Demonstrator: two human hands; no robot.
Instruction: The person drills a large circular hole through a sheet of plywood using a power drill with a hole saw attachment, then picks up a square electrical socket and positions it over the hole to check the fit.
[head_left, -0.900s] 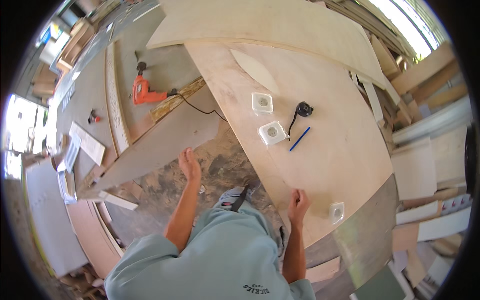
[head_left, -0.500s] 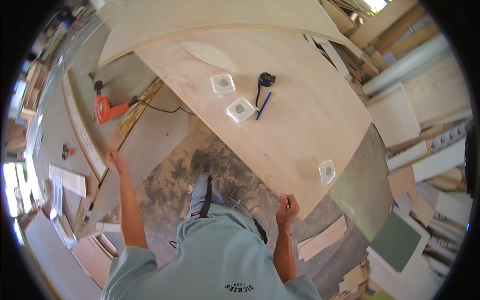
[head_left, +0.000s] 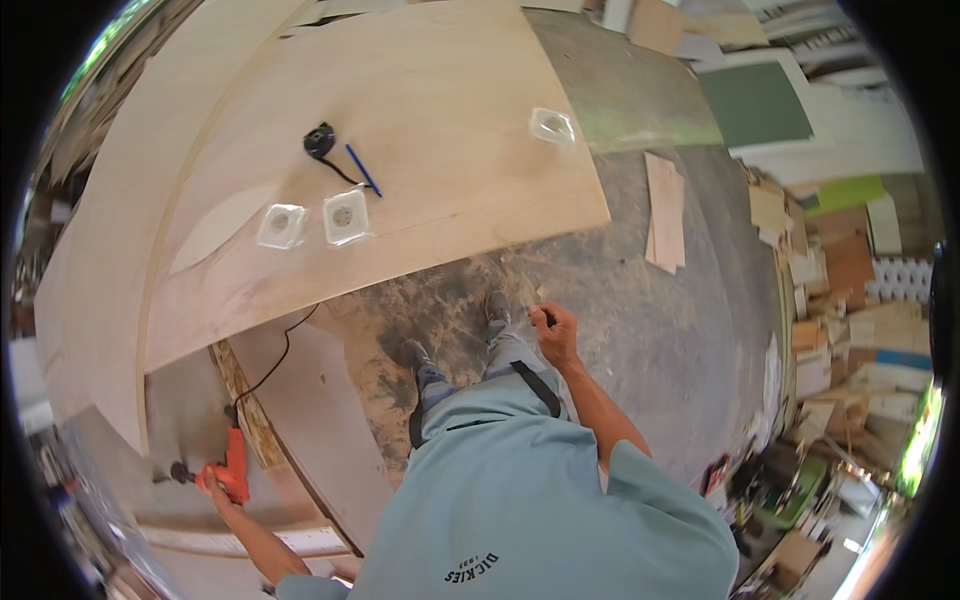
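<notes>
Left hand meets the body of one orange drill, which lies on its side on the grey surface at lower left — a pose that probably steadies it and keeps the handle within reach; whether this grip is closed around the drill or merely rests against it, one cannot tell; right hand hangs above the floor, its grip curled loosely shut with nothing visible in it, apparently idle; one black cord runs from the drill to the edge of the plywood-topped table, its slack presumably leaving the tool free to move. On the table, one black tape measure and one blue pen lie close together, presumably so that measuring and marking share one spot; three white sockets lie in clear wrap — two side by side near the pen, one apart near the right edge — the wrap likely keeping them clean.
</notes>
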